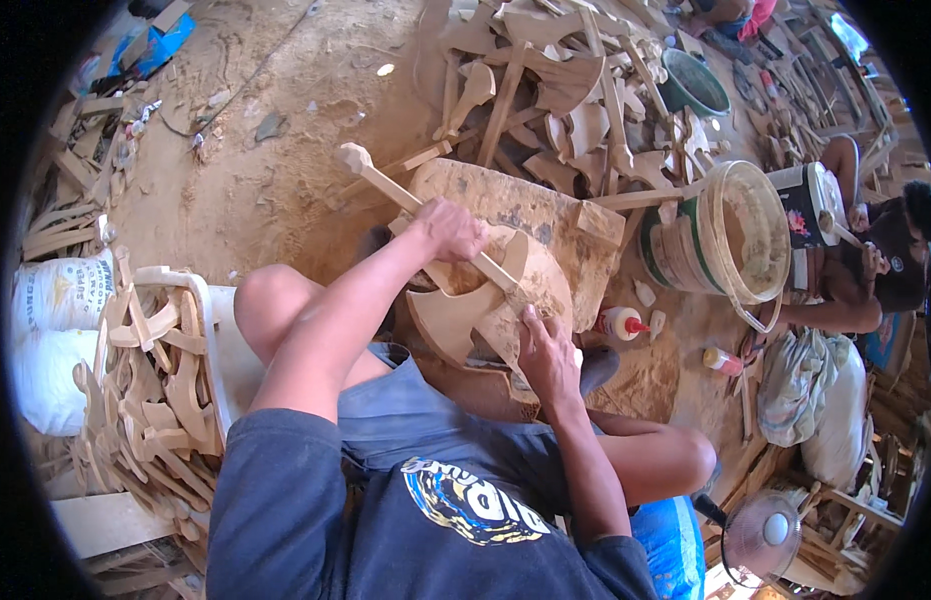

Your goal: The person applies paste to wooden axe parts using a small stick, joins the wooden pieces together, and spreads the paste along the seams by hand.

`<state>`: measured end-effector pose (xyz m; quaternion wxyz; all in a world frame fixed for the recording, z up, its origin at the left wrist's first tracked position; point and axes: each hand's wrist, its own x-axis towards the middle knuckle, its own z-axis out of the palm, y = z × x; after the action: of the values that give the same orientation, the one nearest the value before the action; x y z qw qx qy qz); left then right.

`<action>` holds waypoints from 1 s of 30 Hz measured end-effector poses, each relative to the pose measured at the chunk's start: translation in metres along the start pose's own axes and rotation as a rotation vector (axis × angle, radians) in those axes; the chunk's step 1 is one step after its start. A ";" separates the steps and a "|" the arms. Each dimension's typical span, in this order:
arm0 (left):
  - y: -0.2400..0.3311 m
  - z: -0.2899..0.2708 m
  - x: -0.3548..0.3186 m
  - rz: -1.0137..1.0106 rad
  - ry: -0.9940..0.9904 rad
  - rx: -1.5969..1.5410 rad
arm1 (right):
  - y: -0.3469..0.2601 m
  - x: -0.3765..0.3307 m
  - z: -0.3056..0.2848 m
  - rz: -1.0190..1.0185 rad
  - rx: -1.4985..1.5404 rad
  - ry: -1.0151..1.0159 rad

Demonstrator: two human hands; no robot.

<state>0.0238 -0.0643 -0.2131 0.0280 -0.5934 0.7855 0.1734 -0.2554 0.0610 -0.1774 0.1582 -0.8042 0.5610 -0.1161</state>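
Observation:
A bare wooden axe-shaped piece (455, 317) with curved blades lies tilted across my lap, against a worn wooden block (490, 195). Its long shaft runs up to the left and ends in a faceted knob (354, 157). My left hand (452, 230) is closed around the shaft, between the knob and the blades. Against the lower right part of the axe rests my right hand (548, 352), fingers bent and pressed together near the shaft's line. A small pale bit shows at its side; what the fingers hold is hidden.
To the right are a red-capped glue bottle (622, 323), a dusty bucket (675, 245) and a seated person (890, 250). Cut wood pieces (575, 85) pile up ahead; more fill a chair (200, 300) at left. A fan (760, 540) stands at lower right.

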 end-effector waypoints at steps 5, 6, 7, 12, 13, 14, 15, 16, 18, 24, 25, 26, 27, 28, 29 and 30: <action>-0.006 0.000 -0.002 -0.001 0.007 -0.021 | -0.001 -0.002 0.000 0.024 -0.012 -0.054; -0.006 0.000 -0.001 -0.003 0.009 -0.022 | -0.004 -0.003 -0.007 0.043 -0.044 -0.064; -0.006 0.000 0.000 -0.005 0.002 -0.010 | -0.006 -0.003 -0.013 0.041 -0.046 -0.062; -0.005 0.003 -0.001 0.027 0.050 0.008 | -0.001 -0.002 -0.022 0.043 -0.112 0.014; -0.005 0.002 -0.001 0.019 0.045 -0.010 | 0.000 -0.001 -0.021 0.042 -0.110 0.015; -0.005 0.001 0.000 0.011 0.040 -0.028 | 0.001 -0.001 -0.021 0.042 -0.118 0.004; -0.005 0.001 0.000 0.010 0.039 -0.026 | 0.002 -0.001 -0.019 0.042 -0.126 -0.007; -0.005 0.000 -0.002 -0.001 0.024 -0.039 | -0.002 0.000 -0.023 0.041 -0.122 -0.009; -0.006 0.001 -0.005 -0.015 0.004 -0.051 | -0.009 0.001 -0.031 0.059 -0.088 -0.021; -0.004 0.006 0.004 0.043 0.055 -0.001 | 0.009 -0.002 0.005 0.056 0.084 0.021; -0.004 0.006 0.001 0.021 0.046 -0.003 | 0.007 -0.006 0.005 0.112 0.081 -0.054; -0.003 0.005 0.001 0.000 0.038 -0.005 | 0.010 -0.009 0.013 0.099 0.079 -0.028; -0.003 0.003 0.004 0.009 0.039 -0.008 | 0.014 -0.011 0.018 0.087 0.076 -0.002; -0.005 0.002 0.004 -0.002 0.025 -0.009 | 0.014 -0.012 0.016 0.090 0.074 -0.004; -0.005 0.001 0.003 -0.012 0.011 -0.009 | 0.014 -0.012 0.014 0.092 0.086 0.000; -0.001 0.003 0.002 -0.011 0.010 -0.012 | 0.014 -0.013 0.011 0.094 0.098 0.004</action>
<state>0.0238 -0.0654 -0.2165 0.0214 -0.5986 0.7814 0.1752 -0.2678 0.0699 -0.1932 0.2015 -0.7679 0.5923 -0.1376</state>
